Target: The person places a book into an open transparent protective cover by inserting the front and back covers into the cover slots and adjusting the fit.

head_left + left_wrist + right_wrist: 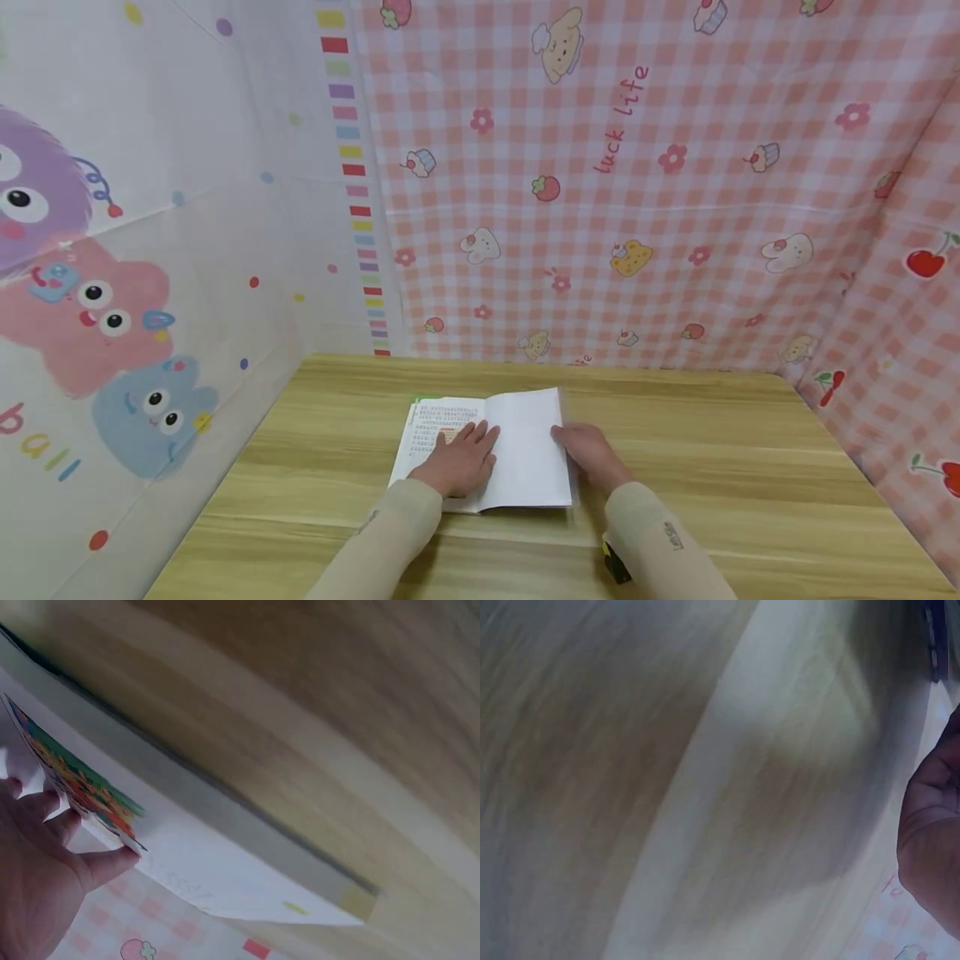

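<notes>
An open book (525, 450) lies on the table, with printed text and a small picture on its left page and a blank white right page. My left hand (461, 462) rests on the left page near the middle fold, its fingers spread. In the left wrist view those fingers touch the page beside a colourful picture (82, 784). At the book's right edge, my right hand (592, 454) pinches the edge, thumb on top; its other fingers are mostly hidden. The right wrist view shows only part of this hand (934, 832), with curled fingers.
A small black and yellow object (617, 562) lies on the wooden table (720, 467) beside the right sleeve, which partly hides it. Behind the table hangs a pink checked cloth (600, 208); a white cartoon cloth (247, 225) hangs at the left.
</notes>
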The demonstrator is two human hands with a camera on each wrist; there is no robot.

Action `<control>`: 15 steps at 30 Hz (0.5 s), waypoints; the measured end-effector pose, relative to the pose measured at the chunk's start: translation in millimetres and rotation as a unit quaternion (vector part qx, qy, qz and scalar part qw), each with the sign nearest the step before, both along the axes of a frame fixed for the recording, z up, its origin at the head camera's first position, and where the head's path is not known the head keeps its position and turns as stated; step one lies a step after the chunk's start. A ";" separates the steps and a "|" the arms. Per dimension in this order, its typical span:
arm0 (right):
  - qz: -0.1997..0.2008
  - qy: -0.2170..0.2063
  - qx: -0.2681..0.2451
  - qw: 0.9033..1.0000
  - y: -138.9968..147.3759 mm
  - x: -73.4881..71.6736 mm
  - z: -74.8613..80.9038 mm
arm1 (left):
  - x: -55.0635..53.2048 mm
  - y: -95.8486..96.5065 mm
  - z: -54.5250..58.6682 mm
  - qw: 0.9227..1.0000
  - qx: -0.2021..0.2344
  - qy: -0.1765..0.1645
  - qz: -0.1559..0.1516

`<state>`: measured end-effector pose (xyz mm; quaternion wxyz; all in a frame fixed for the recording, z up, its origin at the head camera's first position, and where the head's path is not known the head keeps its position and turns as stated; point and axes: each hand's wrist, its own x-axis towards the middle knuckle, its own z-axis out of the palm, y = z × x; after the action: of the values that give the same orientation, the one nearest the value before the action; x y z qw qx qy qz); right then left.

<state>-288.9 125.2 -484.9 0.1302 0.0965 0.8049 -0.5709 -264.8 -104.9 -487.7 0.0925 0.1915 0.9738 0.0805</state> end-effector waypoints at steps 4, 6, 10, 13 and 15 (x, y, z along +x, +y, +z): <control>0.009 -0.009 0.002 1.000 -6.6 0.7 7.6 | -2.0 1.1 0.4 1.000 0.005 0.020 -0.002; 0.008 -0.002 -0.006 1.000 -9.5 1.1 10.1 | -3.1 1.5 0.1 0.999 0.001 0.032 -0.006; 0.016 0.000 -0.030 0.999 -13.8 1.1 12.5 | -4.4 3.3 -0.6 0.998 -0.010 0.063 -0.017; 0.029 -0.008 -0.045 0.999 -15.4 1.2 14.6 | -5.2 5.3 -2.8 0.997 -0.013 0.071 -0.020; 0.034 -0.011 -0.044 0.998 -15.8 1.0 17.5 | -5.7 6.9 -4.1 0.998 -0.007 0.067 -0.018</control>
<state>-287.8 109.4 -467.4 0.1623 0.0693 0.7803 -0.6000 -270.5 -98.0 -491.8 0.0297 0.2138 0.9746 0.0593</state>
